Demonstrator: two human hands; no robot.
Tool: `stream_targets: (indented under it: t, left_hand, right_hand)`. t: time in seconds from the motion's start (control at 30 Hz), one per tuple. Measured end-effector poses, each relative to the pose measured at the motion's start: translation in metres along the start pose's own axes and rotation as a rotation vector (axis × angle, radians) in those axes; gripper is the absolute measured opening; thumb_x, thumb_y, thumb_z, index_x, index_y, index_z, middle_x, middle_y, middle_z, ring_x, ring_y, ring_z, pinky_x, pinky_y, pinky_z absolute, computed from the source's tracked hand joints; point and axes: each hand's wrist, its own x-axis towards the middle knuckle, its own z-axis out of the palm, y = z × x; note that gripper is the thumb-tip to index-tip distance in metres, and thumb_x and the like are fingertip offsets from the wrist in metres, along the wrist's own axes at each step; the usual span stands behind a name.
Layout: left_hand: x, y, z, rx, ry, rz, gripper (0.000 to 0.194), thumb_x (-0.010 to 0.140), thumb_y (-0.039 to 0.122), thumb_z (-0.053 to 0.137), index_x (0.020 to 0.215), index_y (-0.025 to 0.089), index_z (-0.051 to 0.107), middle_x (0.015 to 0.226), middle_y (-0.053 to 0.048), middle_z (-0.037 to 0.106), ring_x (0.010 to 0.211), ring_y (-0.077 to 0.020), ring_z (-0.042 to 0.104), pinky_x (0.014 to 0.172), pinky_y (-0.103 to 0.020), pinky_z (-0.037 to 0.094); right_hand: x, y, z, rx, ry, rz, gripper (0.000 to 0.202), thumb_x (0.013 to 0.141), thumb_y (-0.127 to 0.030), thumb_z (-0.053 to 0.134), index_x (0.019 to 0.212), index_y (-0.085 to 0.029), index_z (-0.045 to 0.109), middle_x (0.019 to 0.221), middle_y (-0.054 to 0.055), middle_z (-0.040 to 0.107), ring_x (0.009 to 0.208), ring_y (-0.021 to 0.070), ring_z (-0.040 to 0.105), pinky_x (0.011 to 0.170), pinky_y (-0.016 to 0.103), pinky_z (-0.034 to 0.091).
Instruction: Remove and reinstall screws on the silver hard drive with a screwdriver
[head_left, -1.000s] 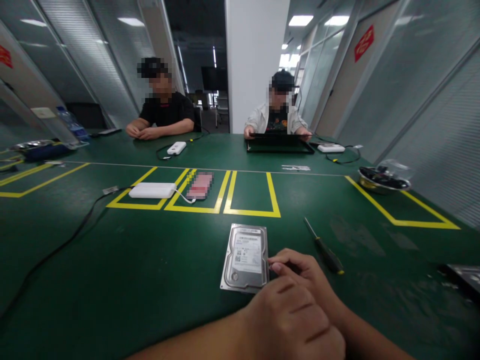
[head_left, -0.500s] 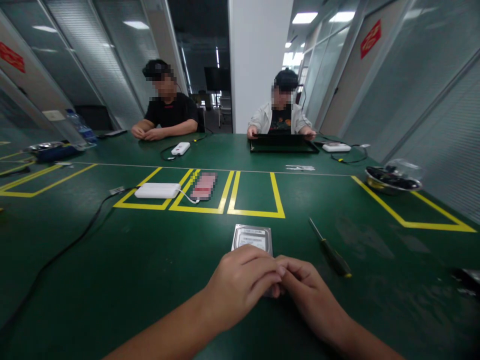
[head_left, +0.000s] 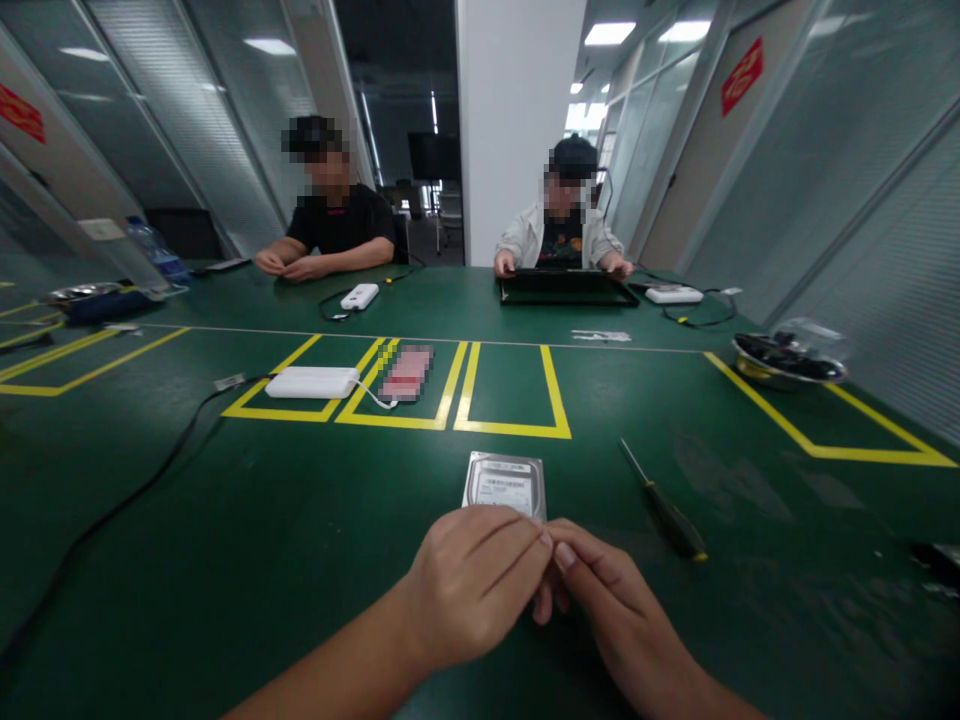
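A silver hard drive [head_left: 504, 485] with a white label lies on the green table, its near part hidden behind my hands. My left hand [head_left: 480, 575] is closed, the fingers bent over toward the right. Against its fingertips, my right hand [head_left: 600, 575] pinches with thumb and forefinger. Whatever sits between the fingertips, if anything, is too small or covered to make out. To the right of the drive a screwdriver [head_left: 664, 500] with a dark handle and yellow end rests on the table, touched by neither hand.
Yellow tape [head_left: 517, 431] marks boxes on the table. A white power bank [head_left: 313, 382] is cabled to a pink phone-like slab [head_left: 407, 373]. A metal bowl [head_left: 787, 375] of dark parts stands right. Across the table sit two people, one holding a black frame-like panel [head_left: 568, 288].
My hands have shifted slightly down and left, still meeting at the fingertips. A little more of the hard drive's label shows. The screwdriver stays in place.
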Motion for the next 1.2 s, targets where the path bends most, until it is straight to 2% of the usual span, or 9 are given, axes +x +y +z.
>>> stream_targets:
  t: [0.1, 0.17, 0.27, 0.37, 0.47, 0.57, 0.67, 0.93, 1.2]
  left_hand:
    - [-0.004, -0.003, 0.003, -0.007, 0.004, -0.137, 0.012, 0.090, 0.006, 0.057, 0.101, 0.010, 0.062, 0.093, -0.009, 0.068, 0.087, -0.0201, 0.062, 0.082, -0.035, 0.053]
    - [-0.008, -0.006, 0.005, -0.053, 0.016, -0.276, 0.010, 0.092, 0.006, 0.053, 0.096, 0.014, 0.058, 0.087, -0.006, 0.064, 0.084, -0.0187, 0.059, 0.078, -0.034, 0.050]
    - [-0.013, -0.010, 0.005, -0.103, 0.046, -0.502, 0.009, 0.096, 0.012, 0.047, 0.093, 0.017, 0.054, 0.086, -0.004, 0.060, 0.082, -0.0174, 0.056, 0.074, -0.031, 0.046]
    - [-0.015, -0.015, 0.004, -0.162, 0.085, -0.758, 0.012, 0.099, 0.019, 0.043, 0.091, 0.019, 0.052, 0.081, -0.001, 0.056, 0.074, -0.0150, 0.055, 0.067, -0.027, 0.042]
    - [-0.016, -0.021, 0.004, -0.231, 0.123, -0.916, 0.016, 0.101, 0.027, 0.041, 0.090, 0.019, 0.051, 0.075, 0.002, 0.053, 0.066, -0.0140, 0.052, 0.062, -0.026, 0.040]
    - [-0.018, -0.028, 0.007, -0.245, 0.140, -0.982, 0.019, 0.101, 0.031, 0.040, 0.089, 0.020, 0.049, 0.073, 0.002, 0.052, 0.065, -0.0146, 0.052, 0.062, -0.027, 0.039]
    - [-0.020, -0.034, 0.011, -0.249, 0.105, -1.021, 0.023, 0.102, 0.034, 0.037, 0.089, 0.020, 0.049, 0.077, 0.000, 0.055, 0.069, -0.0164, 0.054, 0.066, -0.029, 0.041]
    - [-0.027, -0.047, 0.018, -0.325, 0.029, -1.050, 0.032, 0.103, 0.040, 0.032, 0.104, 0.019, 0.055, 0.110, -0.010, 0.064, 0.103, -0.0228, 0.060, 0.090, -0.038, 0.045]
    - [-0.025, -0.050, 0.019, -0.377, -0.011, -1.035, 0.035, 0.103, 0.041, 0.033, 0.109, 0.017, 0.058, 0.110, -0.010, 0.065, 0.104, -0.0230, 0.061, 0.091, -0.038, 0.047]
  right_hand:
    - [-0.003, 0.004, 0.000, -0.060, -0.008, -0.109, 0.028, 0.106, -0.033, 0.037, 0.104, -0.016, 0.060, 0.078, 0.002, 0.055, 0.067, 0.0107, 0.053, 0.062, 0.022, 0.042]
    - [-0.004, 0.012, -0.005, -0.256, 0.014, -0.267, 0.019, 0.104, -0.025, 0.041, 0.108, -0.018, 0.058, 0.083, 0.002, 0.056, 0.072, 0.0108, 0.054, 0.065, 0.022, 0.043]
    - [-0.003, 0.022, -0.013, -0.600, 0.009, -0.465, 0.009, 0.099, -0.017, 0.048, 0.097, -0.017, 0.056, 0.084, 0.003, 0.055, 0.077, 0.0125, 0.052, 0.068, 0.024, 0.041]
    - [0.000, 0.026, -0.017, -0.771, -0.029, -0.525, 0.013, 0.097, -0.017, 0.050, 0.085, -0.015, 0.052, 0.086, 0.005, 0.053, 0.081, 0.0153, 0.051, 0.070, 0.027, 0.045]
    - [0.002, 0.023, -0.015, -0.868, -0.041, -0.586, 0.008, 0.095, -0.014, 0.048, 0.091, -0.014, 0.054, 0.113, 0.013, 0.053, 0.104, 0.0210, 0.053, 0.086, 0.035, 0.050]
    - [0.003, 0.020, -0.011, -1.027, -0.120, -0.627, 0.031, 0.095, -0.018, 0.049, 0.125, -0.012, 0.053, 0.144, 0.016, 0.038, 0.134, 0.0287, 0.035, 0.108, 0.047, 0.041]
    - [0.006, 0.019, -0.009, -1.203, -0.226, -0.575, 0.052, 0.097, -0.032, 0.051, 0.144, -0.012, 0.042, 0.154, 0.013, 0.029, 0.144, 0.0303, 0.022, 0.117, 0.052, 0.030]
    - [0.010, 0.021, -0.011, -1.257, -0.264, -0.448, 0.050, 0.099, -0.043, 0.049, 0.142, -0.018, 0.050, 0.149, 0.008, 0.040, 0.140, 0.0289, 0.033, 0.118, 0.052, 0.028]
    - [0.009, 0.020, -0.012, -1.221, -0.234, -0.449, 0.047, 0.098, -0.048, 0.052, 0.135, -0.019, 0.055, 0.143, 0.009, 0.047, 0.135, 0.0302, 0.040, 0.116, 0.054, 0.030]
